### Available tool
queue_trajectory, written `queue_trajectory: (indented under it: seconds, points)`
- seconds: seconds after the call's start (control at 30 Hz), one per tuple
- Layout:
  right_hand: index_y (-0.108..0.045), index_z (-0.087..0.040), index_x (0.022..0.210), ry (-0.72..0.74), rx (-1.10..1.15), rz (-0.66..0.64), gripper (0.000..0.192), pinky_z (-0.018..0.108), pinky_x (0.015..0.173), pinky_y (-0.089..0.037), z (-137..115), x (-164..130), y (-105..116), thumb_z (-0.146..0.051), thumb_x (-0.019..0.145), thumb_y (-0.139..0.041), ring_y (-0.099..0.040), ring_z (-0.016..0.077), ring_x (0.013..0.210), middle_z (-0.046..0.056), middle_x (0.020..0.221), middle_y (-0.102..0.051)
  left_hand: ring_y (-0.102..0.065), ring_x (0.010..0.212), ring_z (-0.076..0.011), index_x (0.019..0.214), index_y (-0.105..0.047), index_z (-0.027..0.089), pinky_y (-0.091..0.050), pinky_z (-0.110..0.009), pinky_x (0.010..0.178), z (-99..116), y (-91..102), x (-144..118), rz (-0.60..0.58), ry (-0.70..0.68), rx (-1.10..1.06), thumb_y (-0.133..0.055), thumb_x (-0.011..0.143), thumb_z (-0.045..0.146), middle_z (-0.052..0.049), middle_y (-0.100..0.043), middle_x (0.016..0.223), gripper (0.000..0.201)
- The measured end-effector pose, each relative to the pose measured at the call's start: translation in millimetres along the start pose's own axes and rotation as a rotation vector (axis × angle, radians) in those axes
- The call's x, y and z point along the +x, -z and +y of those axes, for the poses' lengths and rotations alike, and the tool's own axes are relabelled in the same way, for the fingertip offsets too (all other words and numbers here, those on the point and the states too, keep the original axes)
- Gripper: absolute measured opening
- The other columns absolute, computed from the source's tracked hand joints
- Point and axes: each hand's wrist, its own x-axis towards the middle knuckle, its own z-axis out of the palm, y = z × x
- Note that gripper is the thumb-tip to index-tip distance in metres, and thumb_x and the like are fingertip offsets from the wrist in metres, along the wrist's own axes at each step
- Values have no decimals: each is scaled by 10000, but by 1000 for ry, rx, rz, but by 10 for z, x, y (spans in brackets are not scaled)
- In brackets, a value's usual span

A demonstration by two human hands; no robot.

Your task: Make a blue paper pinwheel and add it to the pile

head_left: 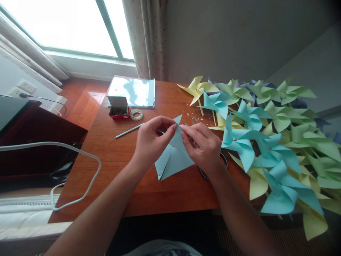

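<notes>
Bright window [71, 28] beyond a reddish-brown wooden table [114, 156]
Daylight fills the upper left between pale curtains [153, 39]; a grey wall [218, 39] spans the upper centre and right in shadow. Glossy reddish floor [76, 106] shows left of the table, near a white wall socket [26, 86].

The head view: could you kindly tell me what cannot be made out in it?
In the head view:
What the left hand and right hand may pinch: too small to tell.
Blue paper: partly hidden behind both hands.
Black curved object: partly covered by the right hand.
Red box: contents too small and dark to identify.
Purple paper shapes: mostly behind green pinwheels.
</notes>
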Motion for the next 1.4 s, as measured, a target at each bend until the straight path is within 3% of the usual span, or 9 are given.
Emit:
queue_trajectory:
  seconds: [0.17,0.37,0.63,0.83,1.03,1.4]
  points:
    - [-744,-179,1042,-104,83,-5,155,268,595,-515,-45,33,22,-160,932,-637,-600,134,642,37,799,-677,-557,619,-92,782,-705,158,-436,-200,569,71,-7,5,-41,106,-152,-785,752,201,10,-656,698,95]
    - [-750,-197,1003,-228,180,-17,128,284,633,-521,-65,58,45,-186,924,-650,-618,144,680,23,804,-679,-599,684,-111,788,-707,155,-457,-207,610,61,1,5,-67,123,-154,-798,729,186,-6,-682,741,113]
    - [-748,-215,1070,-187,150,-47,190,283,583,-502,-72,46,37,-183,935,-619,-559,135,614,18,782,-653,-608,654,-141,779,-698,170,-479,-246,583,29,0,6,-39,32,-13,-768,762,267,-22,-682,723,121]
    - [-740,-225,1117,-121,135,-57,226,275,578,-510,-66,17,28,-181,940,-607,-580,137,627,30,815,-668,-617,637,-141,796,-699,168,-492,-246,577,1,-12,-3,-26,6,26,-753,774,271,-21,-689,714,118]
    - [-736,-186,1133,-64,102,-48,236,275,611,-522,-42,-4,1,-154,940,-605,-609,147,671,50,826,-671,-595,600,-118,822,-697,175,-444,-220,534,0,-23,-38,6,-109,210,-717,811,231,-7,-689,706,61]
    - [-732,-195,1155,-78,114,-44,251,287,626,-533,-57,8,17,-161,946,-596,-628,160,716,56,840,-678,-566,598,-117,817,-708,167,-441,-227,547,71,-23,-52,-11,-124,229,-674,869,275,-15,-681,709,124]
